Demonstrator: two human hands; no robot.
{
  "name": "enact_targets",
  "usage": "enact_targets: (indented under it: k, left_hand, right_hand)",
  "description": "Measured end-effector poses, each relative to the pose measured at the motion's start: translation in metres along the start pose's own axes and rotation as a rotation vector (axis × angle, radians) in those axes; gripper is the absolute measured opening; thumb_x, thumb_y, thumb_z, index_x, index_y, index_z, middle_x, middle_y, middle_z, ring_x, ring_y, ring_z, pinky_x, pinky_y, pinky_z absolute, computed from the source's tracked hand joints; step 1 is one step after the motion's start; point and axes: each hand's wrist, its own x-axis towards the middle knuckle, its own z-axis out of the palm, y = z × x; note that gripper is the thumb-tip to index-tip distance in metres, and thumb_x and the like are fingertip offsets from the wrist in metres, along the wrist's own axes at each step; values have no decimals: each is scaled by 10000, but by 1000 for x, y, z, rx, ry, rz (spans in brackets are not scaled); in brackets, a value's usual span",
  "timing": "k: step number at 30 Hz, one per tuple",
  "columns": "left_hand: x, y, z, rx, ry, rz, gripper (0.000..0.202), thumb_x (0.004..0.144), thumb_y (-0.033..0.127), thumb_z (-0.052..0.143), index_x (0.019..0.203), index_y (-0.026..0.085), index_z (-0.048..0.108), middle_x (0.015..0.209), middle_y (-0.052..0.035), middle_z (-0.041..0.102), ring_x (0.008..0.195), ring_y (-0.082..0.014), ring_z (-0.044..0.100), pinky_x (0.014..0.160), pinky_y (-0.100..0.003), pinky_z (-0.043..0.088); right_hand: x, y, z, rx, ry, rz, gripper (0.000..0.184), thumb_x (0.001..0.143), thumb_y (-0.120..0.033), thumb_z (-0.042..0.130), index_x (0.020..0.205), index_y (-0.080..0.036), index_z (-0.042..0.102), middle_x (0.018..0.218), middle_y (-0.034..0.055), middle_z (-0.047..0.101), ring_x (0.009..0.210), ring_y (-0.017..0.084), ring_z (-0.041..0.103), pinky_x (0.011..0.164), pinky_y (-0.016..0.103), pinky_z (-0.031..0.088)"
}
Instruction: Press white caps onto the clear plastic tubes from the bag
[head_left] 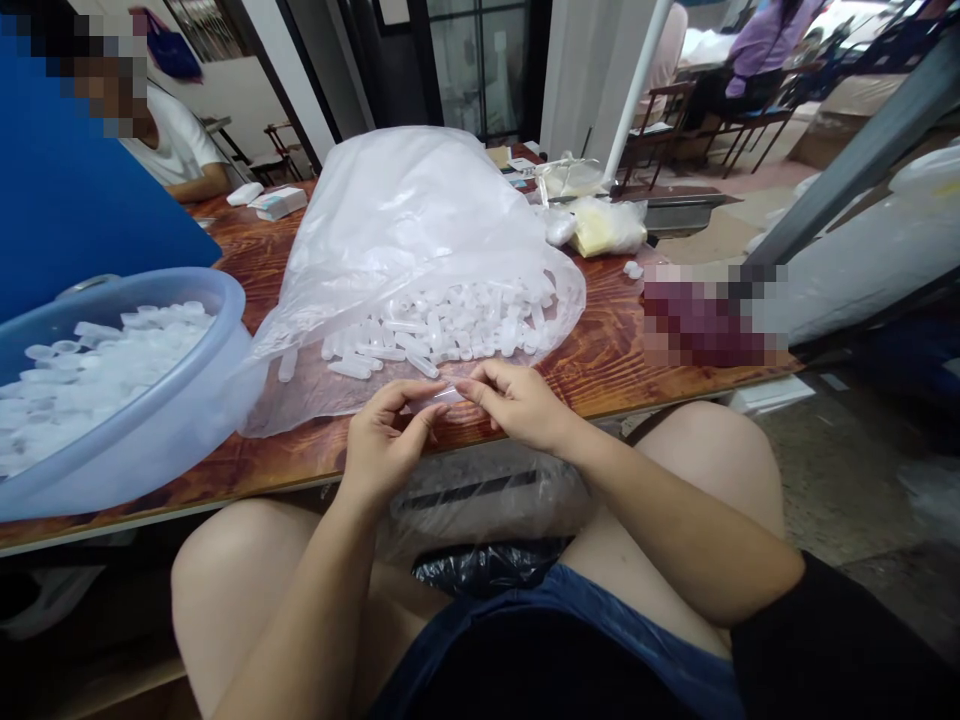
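Observation:
Over the table's front edge, my left hand (pixel 390 430) and my right hand (pixel 521 405) meet. Between their fingertips is a small translucent plastic tube (pixel 448 395). My left thumb and fingers pinch its left end, while my right thumb and forefinger close on the other end; whether a cap sits there is hidden. Just beyond my fingers lies a large clear plastic bag (pixel 405 200) with its mouth towards me. Many whitish tubes and small pieces (pixel 450 325) spill inside that mouth. One loose tube (pixel 287 364) lies at the left of the bag's opening.
A blue plastic tub (pixel 172 420) full of similar tubes (pixel 90 380) stands on the wooden table (pixel 615 360) at left. Behind it rises a blue panel (pixel 75 170); a person (pixel 180 145) sits beyond. Yellow and clear packets (pixel 607 225) lie back right, near a grey metal post (pixel 847 160).

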Motion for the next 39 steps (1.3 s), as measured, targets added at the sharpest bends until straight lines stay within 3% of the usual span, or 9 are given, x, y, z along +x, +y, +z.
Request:
enact_targets:
  k: [3, 5, 11, 15, 21, 26, 29, 33, 39]
  left_hand:
    - [-4, 3, -1, 280, 72, 287, 156, 824, 234, 665, 960, 194, 729, 962, -68, 693, 919, -181, 633, 845, -311, 497]
    - [-5, 5, -2, 285, 77, 257, 197, 823, 272, 672, 1002, 202, 718, 983, -70, 690, 890, -178, 630, 802, -292, 497]
    - [-5, 7, -3, -391, -97, -446, 454, 900, 565, 457, 745, 158, 584, 564, -9, 528, 451, -90, 405, 425, -211, 294]
    - [-6, 8, -3, -581, -125, -514, 425, 895, 502, 497, 633, 169, 460, 555, 22, 409, 503, -89, 368, 469, -208, 300]
    - [-18, 12, -3, -199, -143, -175, 316, 953, 421, 456, 740, 188, 451, 697, 24, 414, 652, -108, 392, 632, -229, 354]
    - [-11, 18, -14, 1, -379, -69, 244, 935, 369, 460, 787, 188, 530, 747, -5, 503, 714, -149, 467, 660, -261, 393]
    - [10, 11, -37, 17, -370, -32, 165, 882, 295, 440, 800, 199, 546, 798, -25, 560, 786, -193, 532, 738, -308, 441]
    - [46, -17, -64, 722, -1, 127, 345, 716, 129, 466, 1001, 203, 645, 1088, -83, 604, 1105, -280, 500, 1029, -420, 351]
    - [59, -51, -55, 1019, -150, 62, 577, 782, 129, 425, 1346, 169, 539, 1335, -128, 515, 1304, -279, 389, 1136, -395, 269]
  right_hand:
    - [2, 4, 6, 322, -124, 279, 346, 899, -430, 526, 661, -187, 459, 534, -59, 467, 425, 62, 409, 452, 212, 336]
    - [2, 5, 7, 418, -144, 277, 310, 891, -417, 540, 697, -184, 476, 564, -59, 478, 426, 56, 405, 435, 202, 333]
    - [-2, 1, 1, -137, 140, -416, 93, 898, -275, 557, 924, -187, 567, 832, 33, 604, 784, 146, 563, 750, 298, 475]
    - [-8, -1, 3, -260, 167, -616, 79, 921, -210, 510, 978, -179, 556, 903, 69, 616, 850, 163, 577, 788, 312, 483]
    - [-13, 0, 12, 308, 110, -114, 194, 894, -380, 586, 919, -192, 543, 693, -33, 512, 549, 95, 508, 517, 236, 452]
    - [-9, -9, 15, 649, 39, -116, 290, 880, -476, 598, 929, -222, 468, 984, 30, 624, 855, 132, 621, 821, 309, 527]
    - [-14, -20, 14, 776, -116, -68, 308, 904, -526, 528, 986, -258, 400, 886, -4, 614, 744, 136, 617, 725, 323, 538]
    - [-32, -17, 28, 521, -335, -40, 300, 930, -511, 459, 929, -218, 523, 657, -47, 469, 565, 98, 459, 545, 222, 402]
    - [-43, 49, 91, -381, -546, 174, 300, 828, -450, 566, 672, -200, 625, 569, -31, 540, 571, 127, 498, 550, 249, 346]
